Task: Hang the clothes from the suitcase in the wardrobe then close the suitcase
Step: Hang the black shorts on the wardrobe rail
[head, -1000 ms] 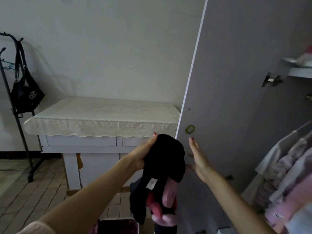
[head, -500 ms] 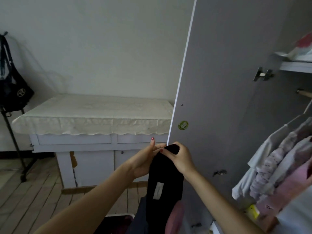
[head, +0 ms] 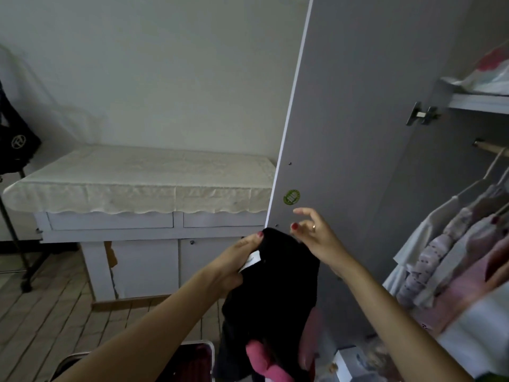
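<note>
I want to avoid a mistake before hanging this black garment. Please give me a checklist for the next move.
1. Left hand grips black garment: ok.
2. Right hand free: ok, fingers relaxed, holding nothing.
3. Wardrobe door open: ok.
4. Rail reachable: cannot tell.
5. Free hanger ready: not ok, none in hand.
6. Suitcase emptied: cannot tell, mostly hidden.

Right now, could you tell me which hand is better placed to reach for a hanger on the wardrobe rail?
The right hand: it is free, fingers loose, and nearer the rail. The left hand grips the black garment.
</note>
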